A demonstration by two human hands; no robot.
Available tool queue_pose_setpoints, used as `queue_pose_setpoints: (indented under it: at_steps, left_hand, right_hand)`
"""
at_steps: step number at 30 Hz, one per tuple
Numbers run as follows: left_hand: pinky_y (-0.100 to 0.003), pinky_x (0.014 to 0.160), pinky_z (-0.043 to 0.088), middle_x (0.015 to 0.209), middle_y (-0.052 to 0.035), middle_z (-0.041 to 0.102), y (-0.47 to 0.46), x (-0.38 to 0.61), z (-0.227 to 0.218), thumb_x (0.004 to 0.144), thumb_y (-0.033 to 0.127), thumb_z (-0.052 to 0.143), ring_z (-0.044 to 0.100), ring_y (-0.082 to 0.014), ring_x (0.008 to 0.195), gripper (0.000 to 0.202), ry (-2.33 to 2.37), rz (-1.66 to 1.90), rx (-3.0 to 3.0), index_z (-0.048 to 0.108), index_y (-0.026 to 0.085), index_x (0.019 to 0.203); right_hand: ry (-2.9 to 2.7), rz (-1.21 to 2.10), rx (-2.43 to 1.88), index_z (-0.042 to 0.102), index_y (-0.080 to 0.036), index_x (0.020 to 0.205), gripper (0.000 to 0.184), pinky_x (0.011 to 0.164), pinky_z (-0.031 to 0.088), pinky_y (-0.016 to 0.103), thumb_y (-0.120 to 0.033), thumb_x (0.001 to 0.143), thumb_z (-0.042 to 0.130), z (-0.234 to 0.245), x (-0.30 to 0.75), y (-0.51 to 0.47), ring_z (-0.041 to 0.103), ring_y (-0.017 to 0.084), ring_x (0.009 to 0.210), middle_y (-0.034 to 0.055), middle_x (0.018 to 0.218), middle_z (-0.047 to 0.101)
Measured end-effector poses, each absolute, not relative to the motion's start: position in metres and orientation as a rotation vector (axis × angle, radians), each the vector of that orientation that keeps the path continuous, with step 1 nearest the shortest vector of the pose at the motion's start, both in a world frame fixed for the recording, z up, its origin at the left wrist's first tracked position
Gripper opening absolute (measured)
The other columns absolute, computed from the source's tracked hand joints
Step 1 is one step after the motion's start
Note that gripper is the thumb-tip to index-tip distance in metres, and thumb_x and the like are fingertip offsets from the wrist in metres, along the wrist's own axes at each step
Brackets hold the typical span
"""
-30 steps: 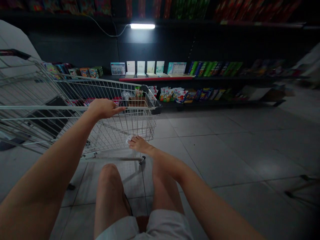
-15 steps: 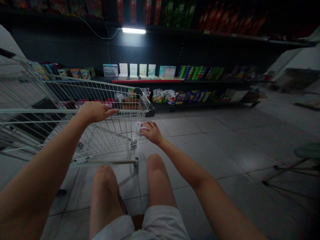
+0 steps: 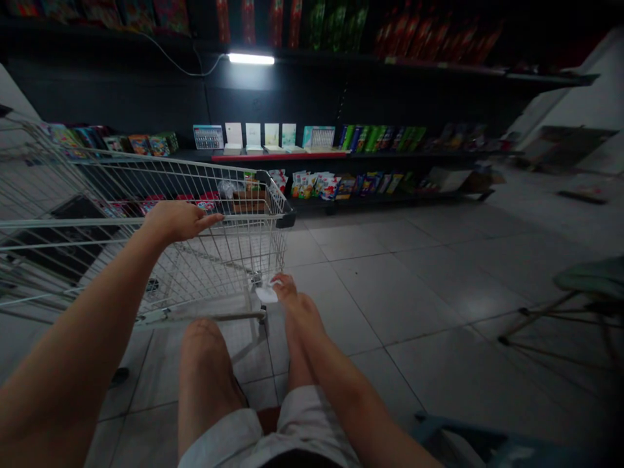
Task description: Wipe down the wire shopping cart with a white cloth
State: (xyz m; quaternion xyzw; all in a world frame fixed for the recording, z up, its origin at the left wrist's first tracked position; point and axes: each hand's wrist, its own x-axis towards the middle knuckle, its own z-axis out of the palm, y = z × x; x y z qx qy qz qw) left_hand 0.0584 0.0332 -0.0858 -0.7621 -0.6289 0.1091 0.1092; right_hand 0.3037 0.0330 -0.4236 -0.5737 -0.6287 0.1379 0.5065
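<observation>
A wire shopping cart (image 3: pixel 214 244) stands in front of me on the left, its black-cornered end to the right. My left hand (image 3: pixel 178 221) is closed on the cart's near top rail, with one finger stretched along it. Low beside the cart's right end, above my knee, my right hand (image 3: pixel 285 288) pinches a white cloth or tissue (image 3: pixel 266 292). The white piece hangs just by the cart's lower corner and a wheel; whether it touches the metal I cannot tell.
Dark shelving (image 3: pixel 273 91) with boxes, snack bags (image 3: pixel 314 185) and bottles runs behind the cart, under a bright tube lamp (image 3: pixel 251 59). A folding stool (image 3: pixel 580 286) stands at the right on the tiled floor. A blue object (image 3: pixel 439 426) lies at the lower right.
My right hand has moved down and slightly left with the white cloth or tissue, from the basket's corner to near the wheel. My left hand stays on the rail. The view has shifted slightly.
</observation>
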Motion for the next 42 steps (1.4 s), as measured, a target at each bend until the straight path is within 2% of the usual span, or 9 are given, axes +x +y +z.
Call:
queue_pose_setpoints:
  at_steps: [3,13,17,20,25,28,35,39,42]
  left_hand:
    - [-0.044,0.088,0.046,0.107,-0.0149,0.071,0.028,0.058,-0.087,0.086,0.076,0.007,0.063,-0.0343,0.105,0.089,-1.812,0.333,-2.249,0.072,0.022,0.114]
    - [-0.045,0.086,0.047,0.109,-0.0146,0.071,0.015,0.055,-0.086,0.086,0.076,0.01,0.064,-0.0362,0.105,0.085,-1.84,0.334,-2.245,0.073,0.025,0.113]
    - [-0.045,0.086,0.047,0.108,-0.0145,0.072,0.011,0.047,-0.088,0.086,0.076,0.012,0.065,-0.0369,0.104,0.084,-1.826,0.308,-2.254,0.073,0.025,0.111]
    - [-0.042,0.084,0.048,0.106,-0.0141,0.073,0.008,0.039,-0.088,0.085,0.078,0.011,0.066,-0.0355,0.102,0.086,-1.826,0.311,-2.281,0.073,0.024,0.111]
    - [-0.036,0.079,0.046,0.106,-0.0111,0.073,0.0,0.052,-0.075,0.084,0.08,0.016,0.066,-0.0309,0.1,0.081,-1.786,0.226,-2.361,0.069,0.026,0.114]
    - [-0.034,0.076,0.046,0.105,-0.0106,0.073,-0.001,0.088,-0.068,0.083,0.081,0.021,0.067,-0.0276,0.093,0.08,-1.634,0.122,-2.454,0.068,0.024,0.113]
    - [-0.039,0.077,0.048,0.105,-0.0175,0.073,0.022,0.168,-0.097,0.08,0.083,0.029,0.067,-0.0339,0.098,0.081,-1.547,0.148,-2.492,0.071,0.021,0.111]
    - [-0.04,0.075,0.048,0.101,-0.0169,0.074,0.029,0.171,-0.117,0.081,0.082,0.029,0.068,-0.0331,0.096,0.079,-1.563,0.012,-2.415,0.071,0.022,0.112]
    - [-0.041,0.073,0.048,0.1,-0.0173,0.074,0.029,0.168,-0.121,0.084,0.078,0.028,0.068,-0.034,0.094,0.077,-1.535,-0.01,-2.414,0.07,0.022,0.115]
  right_hand:
    - [-1.426,0.31,-1.48,0.065,-0.016,0.09,0.033,0.068,0.049,0.028,-0.02,0.079,0.034,-0.411,0.332,0.037,0.057,0.017,0.069,0.0035,0.076,0.062]
    - [-1.379,0.171,-1.541,0.056,-0.016,0.1,0.03,0.092,0.048,0.046,-0.015,0.076,0.038,-0.399,0.284,0.048,0.054,0.028,0.106,0.0186,0.107,0.061]
    - [-1.578,0.205,-1.434,0.058,-0.021,0.085,0.021,0.088,0.051,0.039,-0.013,0.07,0.047,-0.396,0.296,0.023,0.058,0.024,0.096,0.0103,0.094,0.064]
    - [-1.594,0.198,-1.413,0.061,-0.018,0.091,0.025,0.082,0.052,0.036,-0.016,0.073,0.043,-0.354,0.333,0.02,0.06,0.023,0.089,0.0088,0.093,0.064]
    - [-1.436,-0.13,-1.198,0.061,-0.016,0.105,0.029,0.103,0.041,0.043,-0.021,0.084,0.043,-0.224,0.376,0.039,0.052,0.026,0.116,0.0138,0.117,0.058]
    - [-1.949,-0.126,-1.14,0.067,-0.019,0.1,0.024,0.108,0.036,0.044,-0.023,0.085,0.049,-0.161,0.361,0.059,0.056,0.024,0.114,0.0087,0.112,0.064]
    - [-2.815,0.218,-1.419,0.076,-0.012,0.078,0.028,0.074,0.046,0.033,-0.033,0.083,0.059,-0.112,0.308,0.116,0.065,0.021,0.078,0.009,0.073,0.071]
    - [-2.889,0.237,-1.506,0.074,-0.009,0.069,0.011,0.074,0.047,0.032,-0.016,0.068,0.066,-0.112,0.291,0.134,0.067,0.021,0.075,0.0085,0.069,0.071]
    - [-2.778,0.195,-1.467,0.074,-0.008,0.073,0.018,0.073,0.046,0.03,-0.024,0.071,0.067,-0.121,0.295,0.129,0.067,0.021,0.077,0.0111,0.072,0.072]
